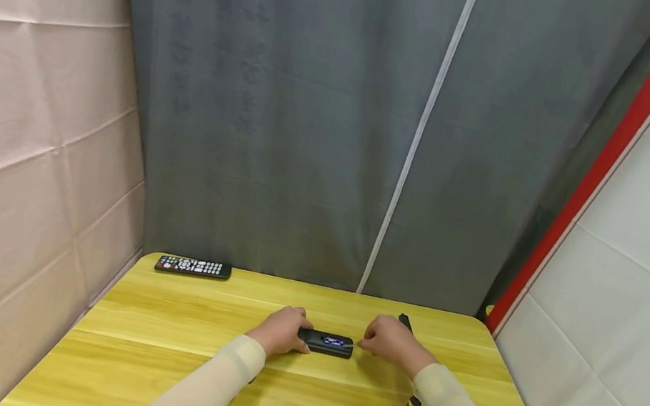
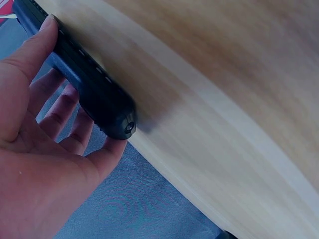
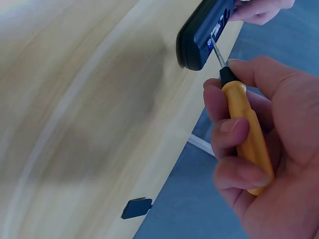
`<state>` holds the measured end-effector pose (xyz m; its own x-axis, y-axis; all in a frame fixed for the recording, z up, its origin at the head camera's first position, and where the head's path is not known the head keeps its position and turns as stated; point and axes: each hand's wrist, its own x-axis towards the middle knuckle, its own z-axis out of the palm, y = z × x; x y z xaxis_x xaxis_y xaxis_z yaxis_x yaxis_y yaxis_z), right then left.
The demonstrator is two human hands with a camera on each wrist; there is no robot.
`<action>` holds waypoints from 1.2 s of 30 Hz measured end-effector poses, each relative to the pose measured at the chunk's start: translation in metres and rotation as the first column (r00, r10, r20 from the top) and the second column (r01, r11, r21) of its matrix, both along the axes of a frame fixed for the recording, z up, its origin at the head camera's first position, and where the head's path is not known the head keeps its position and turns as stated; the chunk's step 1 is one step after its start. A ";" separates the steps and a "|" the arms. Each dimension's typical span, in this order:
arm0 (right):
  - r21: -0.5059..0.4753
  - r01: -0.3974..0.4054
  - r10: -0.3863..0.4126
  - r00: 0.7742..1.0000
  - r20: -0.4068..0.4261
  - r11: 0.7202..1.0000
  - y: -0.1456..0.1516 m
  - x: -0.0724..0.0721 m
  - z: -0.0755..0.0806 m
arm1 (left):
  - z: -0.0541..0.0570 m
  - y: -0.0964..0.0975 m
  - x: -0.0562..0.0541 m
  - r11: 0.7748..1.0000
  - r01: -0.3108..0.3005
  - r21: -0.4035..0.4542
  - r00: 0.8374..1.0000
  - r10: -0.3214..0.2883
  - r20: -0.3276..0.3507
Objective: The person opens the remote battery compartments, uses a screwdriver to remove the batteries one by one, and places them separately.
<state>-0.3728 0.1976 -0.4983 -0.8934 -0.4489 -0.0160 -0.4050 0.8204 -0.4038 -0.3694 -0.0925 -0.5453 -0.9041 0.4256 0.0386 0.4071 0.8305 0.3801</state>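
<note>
Table (image 1: pixel 128 357); right grip (image 3: pixel 279 129) curled round screwdriver (image 3: pixel 240 105)

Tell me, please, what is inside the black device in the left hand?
Inside the black device, blue, battery-like parts show near the tip of the yellow-handled screwdriver. What lies beneath them is covered and cannot be seen.
</note>
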 end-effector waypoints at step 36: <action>0.511 -0.022 0.091 0.990 -0.110 0.860 -0.072 -0.002 0.041 | -0.004 0.005 0.000 1.000 0.006 -0.007 1.000 -0.007 -0.021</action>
